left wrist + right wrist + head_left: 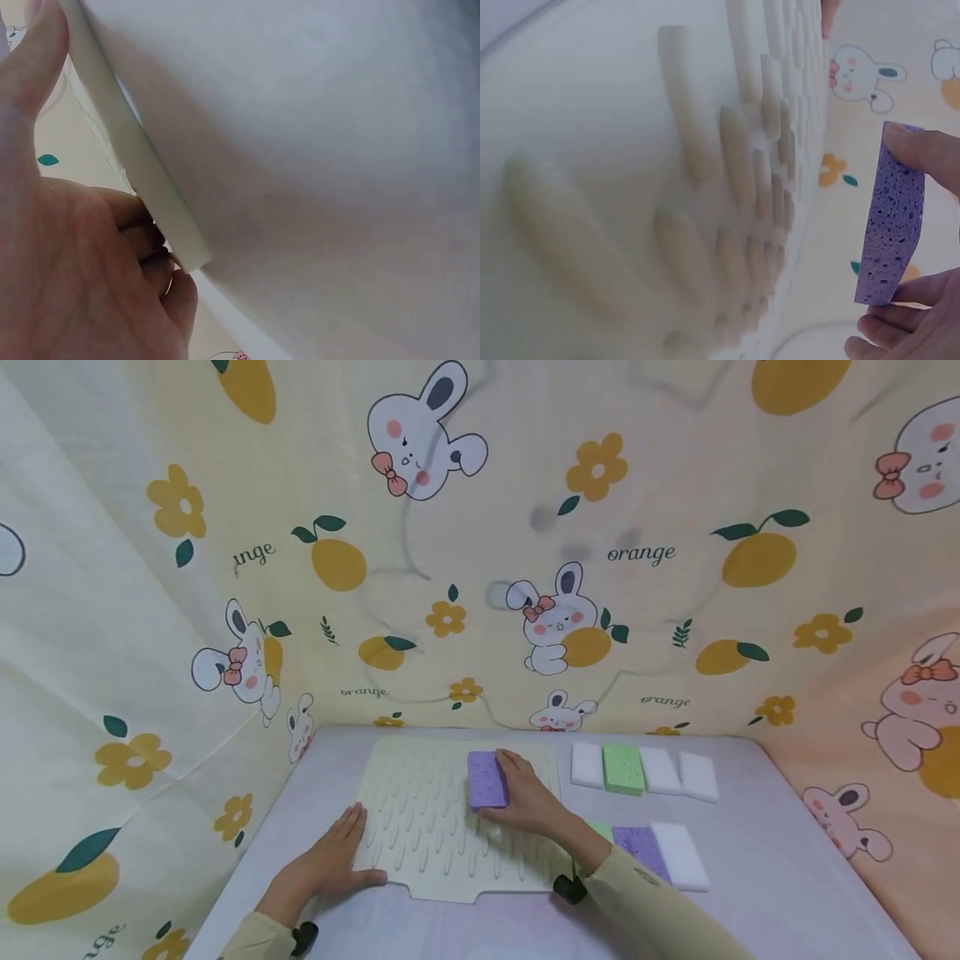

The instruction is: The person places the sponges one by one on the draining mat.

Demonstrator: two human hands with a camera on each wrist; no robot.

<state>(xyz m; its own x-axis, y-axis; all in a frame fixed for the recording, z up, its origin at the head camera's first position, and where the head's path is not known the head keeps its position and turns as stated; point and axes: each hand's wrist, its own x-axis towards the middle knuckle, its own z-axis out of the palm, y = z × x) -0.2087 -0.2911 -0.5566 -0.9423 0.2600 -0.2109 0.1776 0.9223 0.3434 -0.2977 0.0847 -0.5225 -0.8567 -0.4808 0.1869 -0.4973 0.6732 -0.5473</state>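
Purple and full of small pores, the sponge (487, 779) is what I see clasped in my right hand (528, 797): thumb on one narrow edge, fingers curled round the other, as the right wrist view shows (894, 214). It stands on edge over the far middle of the cream mat (420, 835), tilted a little; I cannot tell whether its lower edge touches the mat.

My left hand (330, 860) lies flat with straight fingers at the mat's near left edge, thumb along its front edge. In the left wrist view the fingers (139, 225) press against the mat's thin pale rim (142, 180); nothing is gripped.

The mat is a soft-looking, rounded rectangle covered with rows of raised, elongated bumps, matte and ivory, with a notch in its near edge.

Right of the mat, at its far corner, sits a row of flat blocks: a white sponge (587, 764), a green sponge (623, 768), and two more white ones (660, 770) (699, 776). Nearer me, still right of the mat, another purple sponge (639, 847) lies beside a white block (678, 856), with a green sliver (600, 831) partly hidden behind my wrist.

The mat rests on a pale lilac tabletop (787, 868). Behind and to both sides of the mat hangs yellow cloth (637, 560) printed with rabbits, oranges and flowers.
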